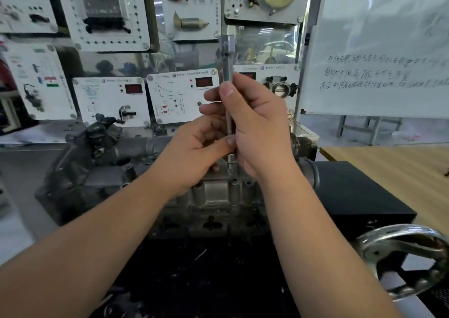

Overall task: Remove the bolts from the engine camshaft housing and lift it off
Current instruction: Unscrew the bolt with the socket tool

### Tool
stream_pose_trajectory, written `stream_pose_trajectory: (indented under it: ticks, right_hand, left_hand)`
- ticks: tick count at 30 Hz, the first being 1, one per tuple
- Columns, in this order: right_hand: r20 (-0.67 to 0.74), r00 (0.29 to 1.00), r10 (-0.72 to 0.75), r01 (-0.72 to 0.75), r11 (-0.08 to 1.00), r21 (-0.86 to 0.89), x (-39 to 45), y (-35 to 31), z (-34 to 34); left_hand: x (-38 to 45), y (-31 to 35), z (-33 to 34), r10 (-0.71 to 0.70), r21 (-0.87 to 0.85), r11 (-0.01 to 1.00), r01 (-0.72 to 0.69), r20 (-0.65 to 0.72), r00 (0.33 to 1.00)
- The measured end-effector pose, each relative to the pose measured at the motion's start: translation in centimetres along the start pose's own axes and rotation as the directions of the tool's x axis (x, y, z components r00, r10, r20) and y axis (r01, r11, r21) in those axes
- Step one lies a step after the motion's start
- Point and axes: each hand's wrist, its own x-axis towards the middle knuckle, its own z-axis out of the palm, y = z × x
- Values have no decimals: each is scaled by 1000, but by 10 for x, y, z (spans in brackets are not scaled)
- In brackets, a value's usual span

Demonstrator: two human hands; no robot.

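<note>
The grey cast-metal camshaft housing (218, 194), ribbed with upright tubular bosses and dulled by grime, is seated on top of the engine at the centre of the view, just below both hands. A long, slim, bright steel extension bar (228, 79) is held upright over it; its socket end (232, 160) is lowered onto a bolt boss on the housing's top edge, though the bolt itself is hidden. The bar's middle is gripped by the right hand (252, 123), fingers curled round the shaft and thumb pressed against it near the top. The lower shaft is pinched by the left hand (194, 152), thumb tip laid across it just above the socket. Both bare forearms are raised from the lower corners. At four o'clock a polished metal handwheel (403, 259) is seen, at three o'clock a matt black box (359, 196) beside a pale wooden tabletop (401, 172). White demonstration panels (111, 99) are ranged from nine to twelve o'clock, and a handwritten whiteboard (379, 50) at two o'clock.
</note>
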Motion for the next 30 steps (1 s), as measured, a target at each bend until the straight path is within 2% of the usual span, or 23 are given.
stream_pose_trajectory:
  ticks: [3, 9, 13, 16, 20, 23, 26, 30]
  right_hand:
    - [19, 1000, 12, -13, 1000, 1, -1, -1, -2]
    - [39, 996, 77, -82, 985, 151, -4, -3, -2]
    - [70, 995, 64, -73, 988, 135, -3, -1, -5]
    - [84, 995, 63, -70, 994, 85, -2, -2, -8]
    - [124, 986, 116, -123, 991, 54, -2, -9, -10]
    - [58, 992, 110, -102, 987, -121, -2, -16, -5]
    - [-1, 1000, -17, 15, 926, -378, -5, -17, 1]
    - [-39, 995, -91, 62, 880, -471, -10, -13, -7]
  left_hand:
    - [0, 0, 1, -9, -25, 1000, 9, 23, 1000]
    - [1, -3, -2, 7, -21, 1000, -6, 62, 998]
    - [1, -2, -2, 46, -11, 999, -46, 94, 995]
    - [1, -2, -4, 23, 1, 1000, -23, 88, 996]
    - [0, 0, -3, 26, 37, 999, -31, 123, 992]
    - [0, 2, -2, 35, 93, 995, -45, 100, 994]
    - [-2, 2, -2, 25, 170, 985, -39, 81, 996]
    - [-4, 4, -2, 4, 245, 969, -21, 69, 998]
